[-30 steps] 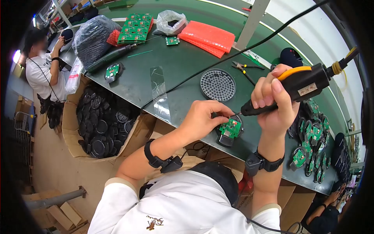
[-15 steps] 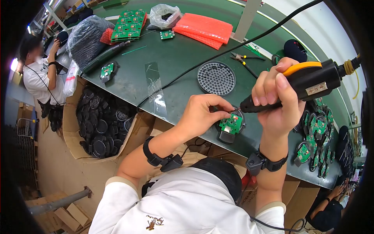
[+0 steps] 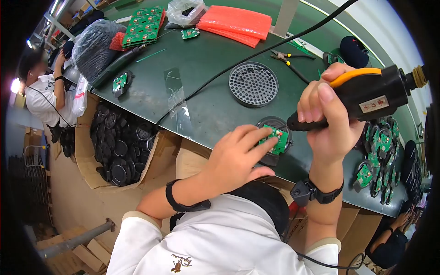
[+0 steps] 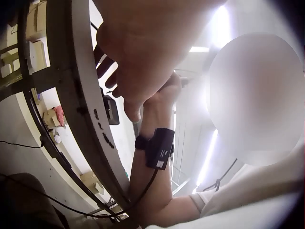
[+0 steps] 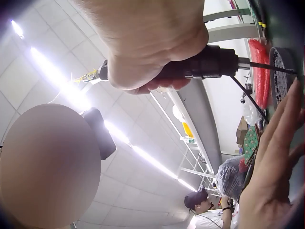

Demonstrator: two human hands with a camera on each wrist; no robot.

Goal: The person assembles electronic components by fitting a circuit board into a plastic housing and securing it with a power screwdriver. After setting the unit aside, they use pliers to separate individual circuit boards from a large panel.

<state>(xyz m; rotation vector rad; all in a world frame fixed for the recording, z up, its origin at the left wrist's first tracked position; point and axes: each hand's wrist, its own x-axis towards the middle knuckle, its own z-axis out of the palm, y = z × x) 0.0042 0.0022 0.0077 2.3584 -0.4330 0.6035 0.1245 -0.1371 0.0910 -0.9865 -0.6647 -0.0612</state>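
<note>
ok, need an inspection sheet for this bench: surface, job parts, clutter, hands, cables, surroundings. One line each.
Surface: green table; a clear plastic strip lies on it.
Job parts: circuit board on a round black casing; power screwdriver.
Clutter: perforated disc, pliers, red bubble wrap, stacked green boards; heap of boards at right.
Hands: right hand grips the power screwdriver; left hand extends its fingers over the circuit board, contact unclear.
Cables: black cable slants across the table.
Surroundings: cardboard box of black parts at the table's near side; another person at far left.
</note>
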